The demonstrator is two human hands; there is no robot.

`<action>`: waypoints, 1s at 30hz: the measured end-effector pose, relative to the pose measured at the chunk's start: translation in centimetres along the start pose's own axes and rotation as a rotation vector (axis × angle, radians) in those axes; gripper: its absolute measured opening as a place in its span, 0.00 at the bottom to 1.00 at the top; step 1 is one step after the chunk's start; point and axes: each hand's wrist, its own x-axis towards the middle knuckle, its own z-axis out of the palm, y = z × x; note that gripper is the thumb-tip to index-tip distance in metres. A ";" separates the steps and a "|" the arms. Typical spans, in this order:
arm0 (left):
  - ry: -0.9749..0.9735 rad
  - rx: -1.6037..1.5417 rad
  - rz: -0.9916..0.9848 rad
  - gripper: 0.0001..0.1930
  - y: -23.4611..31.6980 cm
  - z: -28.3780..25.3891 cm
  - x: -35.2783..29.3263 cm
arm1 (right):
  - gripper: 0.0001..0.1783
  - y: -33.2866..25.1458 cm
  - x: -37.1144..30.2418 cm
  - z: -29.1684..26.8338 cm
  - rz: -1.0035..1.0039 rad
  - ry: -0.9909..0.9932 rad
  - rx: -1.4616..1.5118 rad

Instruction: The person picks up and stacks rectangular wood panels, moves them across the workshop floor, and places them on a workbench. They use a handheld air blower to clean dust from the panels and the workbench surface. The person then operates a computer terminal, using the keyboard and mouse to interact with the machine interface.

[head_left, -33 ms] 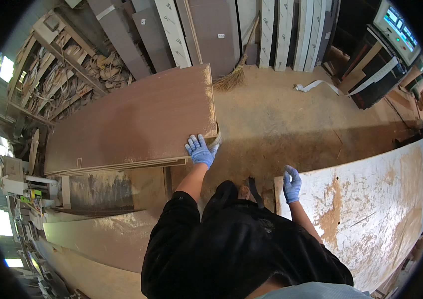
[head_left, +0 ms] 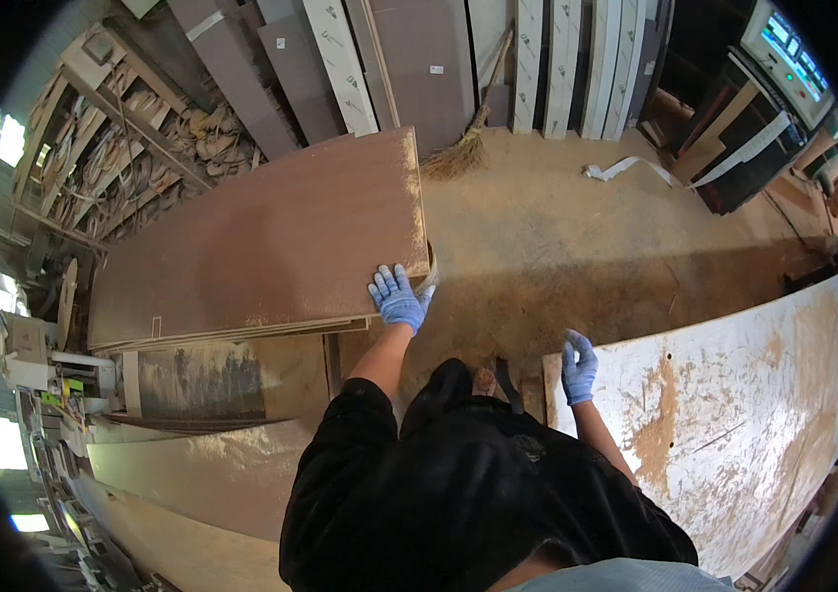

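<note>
My left hand [head_left: 399, 297], in a blue-grey work glove, lies flat with fingers spread on the near right corner of a brown panel [head_left: 281, 232]. That panel tops a stack of boards, and pale dust marks its right edge. A thin curved strip hangs just beyond the corner by my thumb. My right hand [head_left: 579, 367], gloved alike, is at the left end of a white, scuffed board [head_left: 725, 395]. Its fingers are loosely bent and apart from the thumb, with nothing visible in them. Whether it touches the board I cannot tell.
A straw broom [head_left: 460, 153] leans against tall brown and white panels at the back. A white strip [head_left: 636, 170] lies on the dusty floor. A machine with a lit screen [head_left: 792, 54] stands back right, a rack of offcuts [head_left: 133, 128] back left. Another board [head_left: 212, 469] lies at near left.
</note>
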 end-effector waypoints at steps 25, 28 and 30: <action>-0.030 -0.062 0.371 0.41 3.7 -1.4 19.5 | 0.12 2.9 20.7 15.6 0.157 -0.314 -0.020; -0.030 -0.008 0.330 0.43 4.4 -0.9 23.6 | 0.13 3.4 23.6 15.9 0.123 -0.410 -0.087; -0.046 0.007 0.301 0.42 5.1 -1.1 26.7 | 0.12 3.6 26.0 15.7 0.099 -0.455 -0.135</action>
